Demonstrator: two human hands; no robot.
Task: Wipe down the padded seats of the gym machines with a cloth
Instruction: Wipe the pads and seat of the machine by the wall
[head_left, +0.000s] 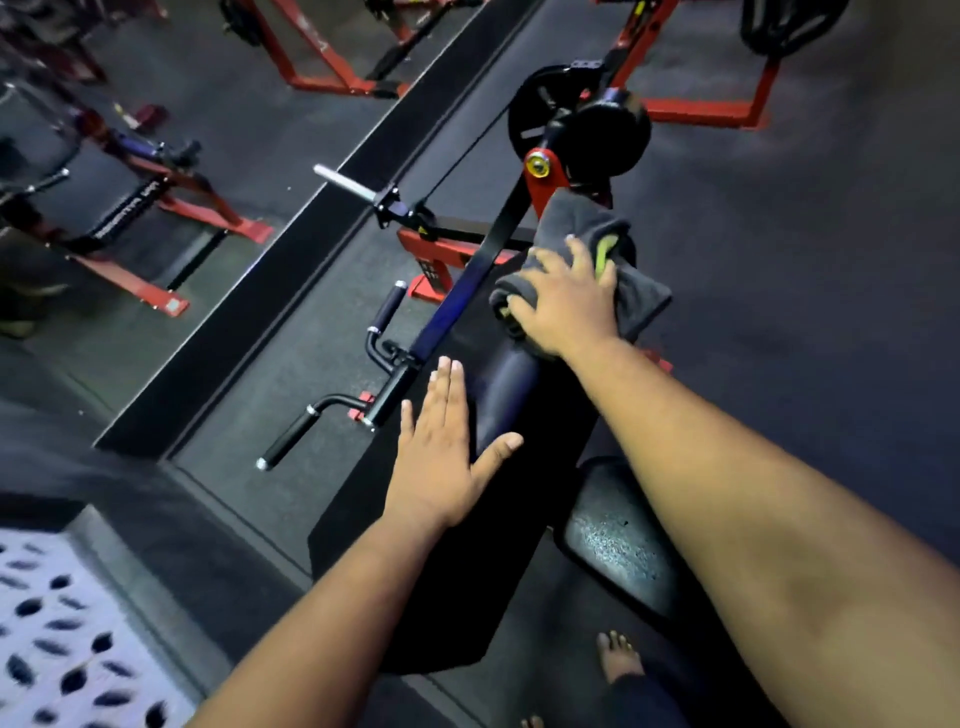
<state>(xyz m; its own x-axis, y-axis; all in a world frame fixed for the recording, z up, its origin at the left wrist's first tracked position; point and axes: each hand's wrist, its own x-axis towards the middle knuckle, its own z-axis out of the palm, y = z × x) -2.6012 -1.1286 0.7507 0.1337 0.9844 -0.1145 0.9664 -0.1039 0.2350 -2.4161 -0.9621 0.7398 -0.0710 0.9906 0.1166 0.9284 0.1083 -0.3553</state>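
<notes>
— Nearest the lens, what is seen?

— Two bare forearms are seen reaching forward over a black seat pad (618, 540), with a bare foot (618, 656) on the dark floor (831, 312) below. Open floor lies to the right of the machine; on the left, room is narrowed by a black lever arm (467, 283) with handles (291, 439) and a raised floor border (270, 291).

— And the hands?

— The left hand (441, 457) is laid flat, fingers straight and together, thumb spread, on the sloping black arm pad (498, 395) near its left edge. The right hand (563, 296) is pressed, fingers spread, onto a grey cloth (582, 260) bunched over the pad's upper end. Nothing is gripped by either hand.
</notes>
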